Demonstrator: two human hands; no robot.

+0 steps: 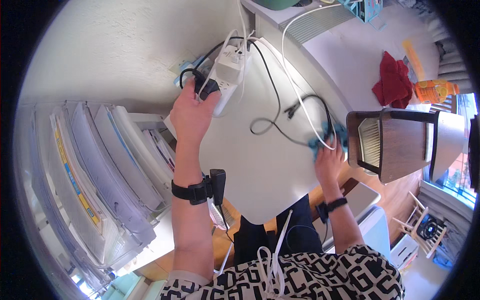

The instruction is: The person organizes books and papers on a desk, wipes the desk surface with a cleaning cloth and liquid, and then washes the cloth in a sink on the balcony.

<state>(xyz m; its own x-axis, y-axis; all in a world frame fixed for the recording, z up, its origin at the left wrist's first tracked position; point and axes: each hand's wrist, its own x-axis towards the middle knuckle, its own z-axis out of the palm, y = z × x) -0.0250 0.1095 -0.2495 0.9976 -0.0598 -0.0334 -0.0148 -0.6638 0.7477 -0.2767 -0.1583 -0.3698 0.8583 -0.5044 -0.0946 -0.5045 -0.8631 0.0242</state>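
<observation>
My left hand (194, 112) has its thumb and fingers around a black power adapter (210, 89) at the side of a white power strip (222, 100). Whether the adapter is plugged in cannot be seen. A white charger block (228, 69) sits on the strip. Across the white tabletop (258, 180), my right hand (330, 161) rests on a crumpled teal cloth (339, 133), its fingertips partly hidden by the cloth and cables. A white cable (288, 71) runs down to that hand. A looped black cable (275, 99) lies on the table, with a black connector (290, 111) near the cloth.
Clear file holders (112, 168) with papers line the left side. Wooden-sided shelving (403, 146) stands to the right of the cloth. Further back are a red cloth (393, 80) and an orange package (435, 91). A textured wall (142, 48) borders the table's far left.
</observation>
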